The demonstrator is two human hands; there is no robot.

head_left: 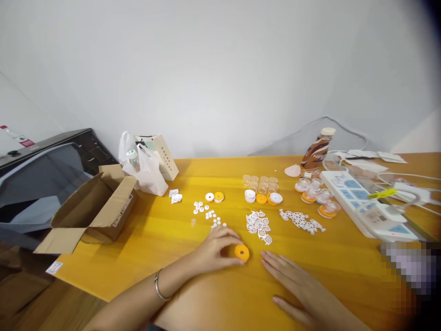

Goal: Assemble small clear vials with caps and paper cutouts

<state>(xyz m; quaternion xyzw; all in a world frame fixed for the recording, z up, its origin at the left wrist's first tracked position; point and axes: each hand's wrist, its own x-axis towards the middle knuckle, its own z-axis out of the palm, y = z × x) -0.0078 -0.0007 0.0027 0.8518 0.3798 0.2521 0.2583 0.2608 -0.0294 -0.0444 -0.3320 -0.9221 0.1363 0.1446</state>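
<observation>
My left hand, with a bangle at the wrist, curls its thumb and fingers round the edge of an orange round disc that has a hole in its middle. Flat on the table, fingers stretched out, my right hand holds nothing, just right of that disc. Small white round caps lie beyond my left hand. White cut-out plastic pieces form one pile past the disc, and a second pile of white pieces lies further right.
Clear cups stand behind orange and white discs. Assembled clear-and-orange pieces sit beside a power strip and a brown bottle. An open cardboard box and a white plastic bag are at left.
</observation>
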